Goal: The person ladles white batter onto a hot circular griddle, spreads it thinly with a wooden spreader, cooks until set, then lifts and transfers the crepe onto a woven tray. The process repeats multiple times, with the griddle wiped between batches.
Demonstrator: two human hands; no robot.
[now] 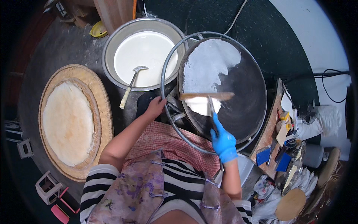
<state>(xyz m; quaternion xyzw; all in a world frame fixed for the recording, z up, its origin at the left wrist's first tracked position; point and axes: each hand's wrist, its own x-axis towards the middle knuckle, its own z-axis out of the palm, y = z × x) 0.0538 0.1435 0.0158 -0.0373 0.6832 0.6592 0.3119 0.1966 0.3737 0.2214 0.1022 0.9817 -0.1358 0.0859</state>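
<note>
My right hand (225, 140), in a blue glove, is closed round the handle of a T-shaped batter spreader (223, 96). The spreader's wooden blade lies across a large round black griddle (246, 97). White batter (203, 106) pools on the near side of the blade. Beyond it, a thin, paler layer of batter (209, 63) with a ragged right edge coats the griddle's far left. My bare left hand (155, 108) grips the left side of the metal ring (163, 76) that surrounds the griddle.
Left of the griddle stands a metal basin (108, 56) of white batter with a ladle (128, 87) in it. Flat round pancakes (69, 123) lie on woven trays (105, 142) at the left. A cluttered board (268, 149) and plastic bags (272, 199) are at the right, small stools (48, 188) at lower left.
</note>
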